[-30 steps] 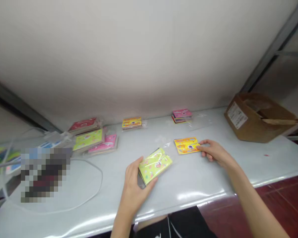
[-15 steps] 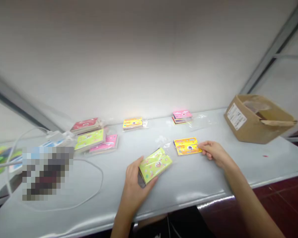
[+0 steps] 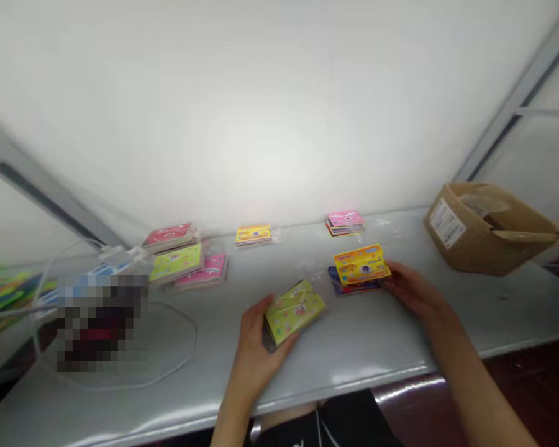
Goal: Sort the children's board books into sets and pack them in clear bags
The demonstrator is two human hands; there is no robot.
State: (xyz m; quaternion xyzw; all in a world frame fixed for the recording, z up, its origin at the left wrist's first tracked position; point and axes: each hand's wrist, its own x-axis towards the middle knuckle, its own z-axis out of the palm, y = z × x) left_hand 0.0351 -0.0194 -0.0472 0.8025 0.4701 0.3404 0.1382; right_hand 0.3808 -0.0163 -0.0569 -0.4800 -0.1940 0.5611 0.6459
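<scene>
My left hand (image 3: 259,344) grips a stack of green printed cards (image 3: 294,312) in a clear plastic sleeve, thumb along the near edge and fingers on the far left side. To its right, my right hand (image 3: 412,288) pinches the right edge of a yellow printed card (image 3: 362,265). That card is lifted and tilted above a dark blue card (image 3: 340,285), which lies on the table with some red showing. The fingertips of my right hand are partly hidden behind the yellow card.
Along the wall lie a yellow card stack (image 3: 254,234) and a pink-topped stack (image 3: 345,220). Red, green and pink packs (image 3: 177,261) are piled at left. A cardboard box (image 3: 484,242) stands at right. A white cable (image 3: 193,347) loops across the left side of the table (image 3: 354,347).
My right hand has raised the yellow card off the pile, uncovering the dark blue card beneath. My left hand still holds the green stack. The view has shifted slightly.
</scene>
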